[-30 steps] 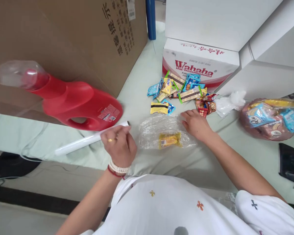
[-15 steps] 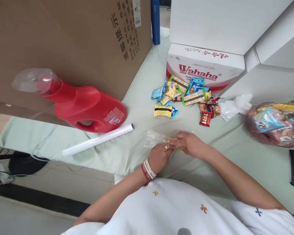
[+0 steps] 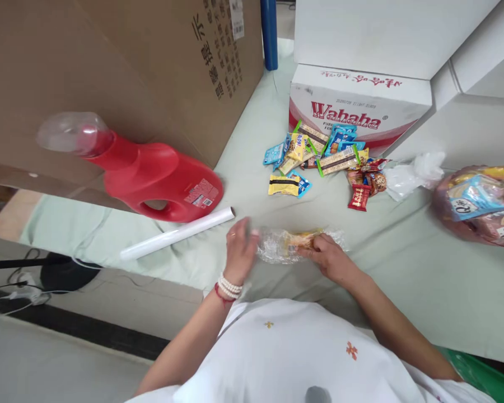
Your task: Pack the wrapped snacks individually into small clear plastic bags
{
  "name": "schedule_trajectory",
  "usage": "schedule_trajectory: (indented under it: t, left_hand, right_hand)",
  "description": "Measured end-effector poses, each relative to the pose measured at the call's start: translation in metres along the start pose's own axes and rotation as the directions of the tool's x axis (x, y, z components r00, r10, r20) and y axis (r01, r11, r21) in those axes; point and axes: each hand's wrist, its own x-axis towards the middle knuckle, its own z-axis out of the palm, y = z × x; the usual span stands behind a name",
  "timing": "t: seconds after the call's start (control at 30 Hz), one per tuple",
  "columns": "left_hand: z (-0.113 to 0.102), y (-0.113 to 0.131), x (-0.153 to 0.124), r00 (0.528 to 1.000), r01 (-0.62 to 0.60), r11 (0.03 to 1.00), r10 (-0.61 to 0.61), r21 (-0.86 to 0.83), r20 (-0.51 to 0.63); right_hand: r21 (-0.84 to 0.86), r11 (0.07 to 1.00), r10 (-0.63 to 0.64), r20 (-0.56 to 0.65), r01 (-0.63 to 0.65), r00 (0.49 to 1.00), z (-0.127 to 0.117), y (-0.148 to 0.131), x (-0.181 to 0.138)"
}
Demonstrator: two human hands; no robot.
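A yellowish snack packet (image 3: 304,239) lies in crinkled clear plastic wrap (image 3: 271,246) on the cloth before me. My right hand (image 3: 331,258) is closed on the packet and wrap, thumb and fingers pressed on their right part. At the wrap's left end is my left hand (image 3: 240,252), its fingers smeared by motion; whether they grip the film I cannot make out. Beyond the hands lies a pile of small wrapped snacks: a yellow packet (image 3: 284,185), a red packet (image 3: 359,197), a green-ended bar (image 3: 339,160) and several blue packets.
To the left, a red detergent bottle (image 3: 163,179) lies on its side beside a white roll (image 3: 176,234). A large brown carton (image 3: 151,67) and a white Wahaha box (image 3: 357,101) border the cloth. A crumpled white bag (image 3: 415,174) and a snack-filled bowl (image 3: 443,215) are at right.
My left hand has moved left, away from my right hand. The clear wrap, bunched between both hands before, now lies stretched out with the packet showing. The view has shifted slightly.
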Motion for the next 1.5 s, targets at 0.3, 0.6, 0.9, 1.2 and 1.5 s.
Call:
schedule_trajectory:
  t: [0.3, 0.6, 0.9, 1.2, 1.5]
  left_hand:
    - [0.003, 0.050, -0.009, 0.867, 0.367, 0.768, -0.078, -0.525, 0.493]
    - [0.056, 0.088, -0.022, 0.831, -0.374, 0.918, 0.269, 0.131, 0.486]
    - [0.058, 0.084, -0.013, 0.935, -0.330, 0.897, 0.270, 0.294, 0.229]
    - [0.070, 0.079, -0.009, 0.898, -0.422, 0.900, 0.398, 0.111, 0.186]
    - [0.071, 0.103, -0.036, 0.625, -0.073, 0.769, 0.531, -0.635, 0.572]
  right_hand:
    - [-0.032, 0.997, 0.076, -0.011, -0.077, 0.997, -0.002, -0.009, 0.006]
    - [0.307, 0.945, 0.184, -0.203, -0.116, 0.962, -0.026, -0.003, -0.026]
    - [0.029, 0.858, 0.484, -0.379, -0.513, 0.789, -0.019, 0.002, -0.021]
    - [0.362, 0.896, 0.381, -0.324, -0.259, 0.866, -0.012, -0.040, 0.007]
    - [0.476, 0.822, 0.512, -0.374, -0.313, 0.774, -0.031, -0.004, -0.051]
